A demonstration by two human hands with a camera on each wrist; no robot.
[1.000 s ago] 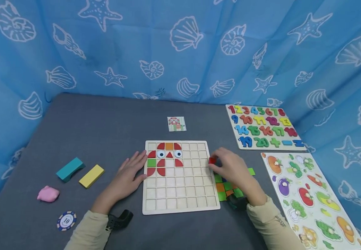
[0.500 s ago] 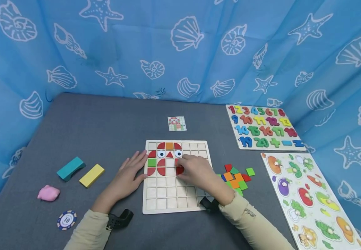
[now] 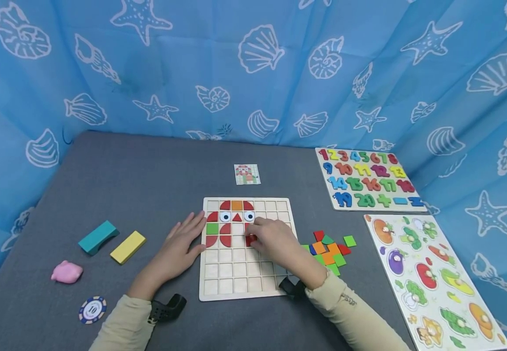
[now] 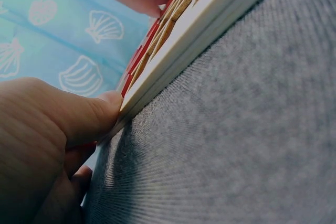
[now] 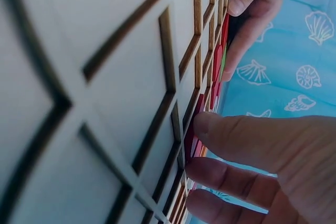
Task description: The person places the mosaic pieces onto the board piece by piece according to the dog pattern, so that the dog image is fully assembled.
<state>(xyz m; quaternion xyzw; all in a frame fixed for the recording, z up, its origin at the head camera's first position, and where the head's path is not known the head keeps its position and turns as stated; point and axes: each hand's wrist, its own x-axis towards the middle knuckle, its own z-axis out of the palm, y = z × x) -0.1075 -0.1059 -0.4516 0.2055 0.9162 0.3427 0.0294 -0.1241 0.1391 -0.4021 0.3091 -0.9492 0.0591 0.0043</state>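
Grey table (image 3: pixel 157 170): gridded board (image 3: pixel 240 270), number board (image 3: pixel 353 164), yellow block (image 3: pixel 128 247), chip (image 3: pixel 92 310).

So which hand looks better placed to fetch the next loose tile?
Probably the right hand: it is nearer the loose tiles at the board's right side, though busy with a red piece. The left hand rests at the board's left edge, across from those tiles.

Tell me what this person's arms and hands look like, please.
The left hand and right hand are bare, with no gloves. Both arms wear beige sleeves: the left sleeve looks plain, while the right sleeve carries a small dark marking near its cuff. A black curved device sits by the left wrist, and a dark, partly hidden device shows by the right. No cables show.
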